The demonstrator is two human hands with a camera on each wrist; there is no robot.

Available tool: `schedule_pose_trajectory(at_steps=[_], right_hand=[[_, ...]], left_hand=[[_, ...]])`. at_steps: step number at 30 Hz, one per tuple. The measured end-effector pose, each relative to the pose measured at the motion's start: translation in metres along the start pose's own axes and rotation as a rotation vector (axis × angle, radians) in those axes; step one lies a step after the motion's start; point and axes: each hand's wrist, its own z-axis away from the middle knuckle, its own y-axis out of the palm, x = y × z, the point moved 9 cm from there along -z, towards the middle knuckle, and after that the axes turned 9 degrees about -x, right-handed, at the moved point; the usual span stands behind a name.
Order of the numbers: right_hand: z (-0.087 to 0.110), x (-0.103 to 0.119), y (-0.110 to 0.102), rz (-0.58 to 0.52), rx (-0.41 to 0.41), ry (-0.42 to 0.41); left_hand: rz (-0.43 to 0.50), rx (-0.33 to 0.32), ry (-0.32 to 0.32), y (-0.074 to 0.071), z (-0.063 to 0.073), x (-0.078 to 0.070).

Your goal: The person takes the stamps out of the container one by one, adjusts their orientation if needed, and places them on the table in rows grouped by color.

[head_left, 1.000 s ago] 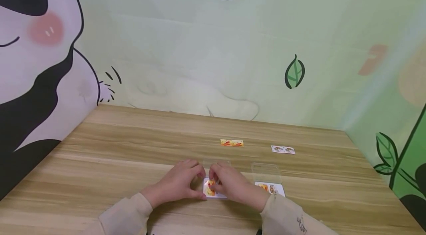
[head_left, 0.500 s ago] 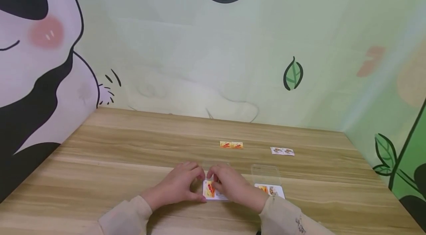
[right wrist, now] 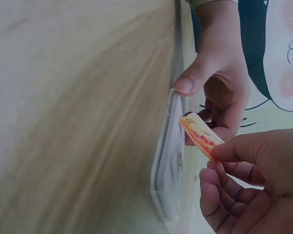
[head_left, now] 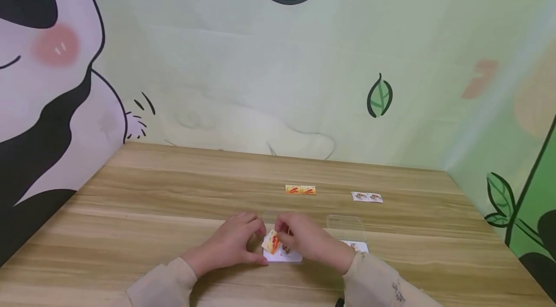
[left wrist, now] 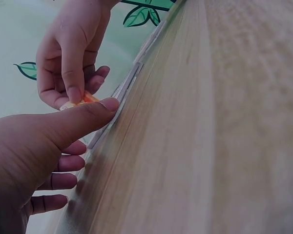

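Observation:
My right hand (head_left: 306,242) pinches a stamp (head_left: 271,242) between thumb and fingertips. In the right wrist view the stamp (right wrist: 200,132) shows a notched edge and a yellow and orange picture, and stands tilted off the case. Below it lies a flat white case (head_left: 282,258) with its clear lid folded back; a second picture shows in it, partly behind my right fingers. My left hand (head_left: 230,239) holds the case by its left side, thumb at the near corner and fingers at the far one. The left wrist view shows that thumb (left wrist: 90,114) along the case's edge.
A second white case (head_left: 359,247) with an open clear lid (head_left: 346,228) lies to the right, partly behind my right forearm. Farther back are a pair of yellow stamps (head_left: 300,189) and a pair of white stamps (head_left: 367,197). A painted wall (head_left: 217,80) closes off the wooden table (head_left: 143,201).
The stamp that lay flat at the left of the case is now lifted and tilted in my right fingers. My left hand stays at the case's left side.

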Motion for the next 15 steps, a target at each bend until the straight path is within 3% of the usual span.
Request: schedule_pose_trajectory(at_steps=[15], right_hand=[[0.001, -0.005, -0.012, -0.061, 0.038, 0.027]], left_hand=[[-0.014, -0.009, 0.023, -0.001, 0.001, -0.002]])
